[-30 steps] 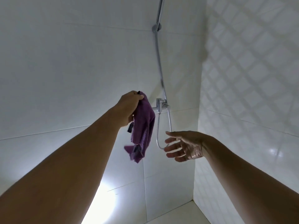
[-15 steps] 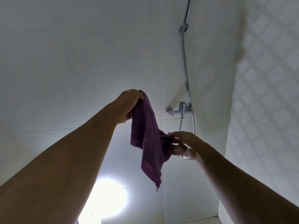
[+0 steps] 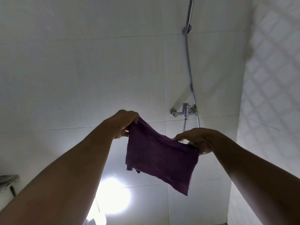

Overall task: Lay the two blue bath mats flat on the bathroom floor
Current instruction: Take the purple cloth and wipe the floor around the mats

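A small purple cloth (image 3: 159, 157) hangs spread out in front of the white tiled wall, held up by its two upper corners. My left hand (image 3: 124, 123) pinches the upper left corner. My right hand (image 3: 195, 140) pinches the upper right corner, slightly lower. The cloth's lower edge dangles free with a frayed dark bit at the lower left. No blue bath mat is in view.
A chrome shower mixer (image 3: 185, 112) is mounted on the wall behind my hands, with a hose and riser rail (image 3: 188, 46) running up. A bright light reflection (image 3: 113, 196) glares on the lower tiles. A grey object (image 3: 8, 180) sits at the left edge.
My right hand has taken hold of the cloth's other corner and pulled it out to the right, so the bunched cloth now hangs spread between both hands. The view shifted left.
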The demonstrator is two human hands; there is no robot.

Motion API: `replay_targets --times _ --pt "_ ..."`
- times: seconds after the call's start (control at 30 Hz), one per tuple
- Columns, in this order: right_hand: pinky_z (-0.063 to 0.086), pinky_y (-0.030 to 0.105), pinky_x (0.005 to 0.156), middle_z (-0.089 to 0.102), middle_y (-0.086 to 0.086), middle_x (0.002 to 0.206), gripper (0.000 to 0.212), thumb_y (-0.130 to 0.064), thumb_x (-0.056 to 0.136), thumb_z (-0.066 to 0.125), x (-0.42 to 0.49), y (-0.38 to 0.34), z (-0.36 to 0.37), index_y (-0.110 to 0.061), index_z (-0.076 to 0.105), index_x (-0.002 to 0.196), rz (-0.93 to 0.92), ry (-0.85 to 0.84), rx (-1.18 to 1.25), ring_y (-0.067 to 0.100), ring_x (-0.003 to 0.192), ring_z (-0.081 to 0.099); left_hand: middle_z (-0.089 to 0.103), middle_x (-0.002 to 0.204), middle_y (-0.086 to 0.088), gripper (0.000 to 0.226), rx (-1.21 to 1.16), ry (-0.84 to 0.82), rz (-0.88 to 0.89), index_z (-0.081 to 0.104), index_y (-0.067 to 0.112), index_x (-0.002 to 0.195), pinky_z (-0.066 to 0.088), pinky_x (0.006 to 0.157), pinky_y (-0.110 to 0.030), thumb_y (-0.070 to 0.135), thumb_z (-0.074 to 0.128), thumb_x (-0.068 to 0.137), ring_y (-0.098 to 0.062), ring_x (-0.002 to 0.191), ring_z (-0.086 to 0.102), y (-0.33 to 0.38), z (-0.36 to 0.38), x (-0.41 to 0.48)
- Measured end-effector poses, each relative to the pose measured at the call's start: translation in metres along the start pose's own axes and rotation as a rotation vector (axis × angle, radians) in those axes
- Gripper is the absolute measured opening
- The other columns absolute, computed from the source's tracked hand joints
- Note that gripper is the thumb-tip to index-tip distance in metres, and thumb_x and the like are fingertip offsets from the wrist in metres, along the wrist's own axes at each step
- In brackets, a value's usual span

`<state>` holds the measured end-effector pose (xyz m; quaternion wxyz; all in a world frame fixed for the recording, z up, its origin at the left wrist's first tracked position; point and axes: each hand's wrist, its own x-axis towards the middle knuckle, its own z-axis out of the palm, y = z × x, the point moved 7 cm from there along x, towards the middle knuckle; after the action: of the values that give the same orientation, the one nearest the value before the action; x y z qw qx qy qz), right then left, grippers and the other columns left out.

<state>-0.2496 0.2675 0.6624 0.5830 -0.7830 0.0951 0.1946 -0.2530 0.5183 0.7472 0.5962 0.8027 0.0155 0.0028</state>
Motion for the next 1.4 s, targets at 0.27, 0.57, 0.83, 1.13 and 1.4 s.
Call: replay_targets --times 0.27,0.57,0.83,1.13,1.4 --pt "0.056 0.042 0.089 0.071 0.017 0.090 0.032 -0.013 0.082 0.074 -0.010 0.004 -0.031 0.003 0.068 0.109 0.042 -0.005 -0.295 0.030 0.084 0.068 0.065 0.090 -0.010 0.011 -0.109 0.031 -0.030 0.070 0.008 0.095 0.059 0.072 -0.042 0.017 0.073 0.089 -0.028 0.084 0.066 -0.019 0.021 0.001" --pt "0.054 0.031 0.075 0.070 0.019 0.113 0.021 0.003 0.094 0.056 -0.001 -0.012 -0.056 0.001 0.072 0.107 -0.290 0.100 0.091 0.022 0.086 0.065 0.065 0.100 -0.016 0.028 -0.022 0.132 0.054 0.058 0.016 0.111 0.057 0.068 -0.038 0.000 0.063 0.089 -0.025 0.082 0.058 -0.010 0.025 -0.003" --pt "0.051 0.031 0.076 0.075 0.008 0.102 0.028 -0.017 0.076 0.084 -0.018 -0.052 -0.062 -0.008 0.078 0.102 -0.490 0.124 -0.289 0.022 0.095 0.067 0.072 0.104 -0.005 0.021 0.279 0.117 0.230 0.076 0.015 0.106 0.058 0.086 -0.036 0.007 0.072 0.087 -0.017 0.094 0.064 0.003 0.019 -0.002" --pt "0.052 0.039 0.070 0.066 0.011 0.078 0.030 -0.028 0.084 0.066 -0.016 -0.056 -0.048 0.001 0.069 0.078 -0.561 0.313 -0.875 0.026 0.078 0.065 0.056 0.079 0.004 0.034 1.040 0.261 0.337 0.058 0.025 0.066 0.049 0.076 -0.033 0.044 0.064 0.093 -0.022 0.090 0.059 -0.002 0.014 -0.005" --pt "0.053 0.032 0.063 0.066 0.013 0.091 0.022 -0.022 0.093 0.060 -0.016 -0.046 -0.006 -0.003 0.067 0.101 -0.400 -0.107 -0.196 0.026 0.077 0.064 0.073 0.085 -0.014 0.041 0.344 0.030 0.069 0.073 0.001 0.094 0.059 0.057 -0.029 0.039 0.058 0.100 -0.022 0.071 0.070 -0.009 0.034 -0.013"
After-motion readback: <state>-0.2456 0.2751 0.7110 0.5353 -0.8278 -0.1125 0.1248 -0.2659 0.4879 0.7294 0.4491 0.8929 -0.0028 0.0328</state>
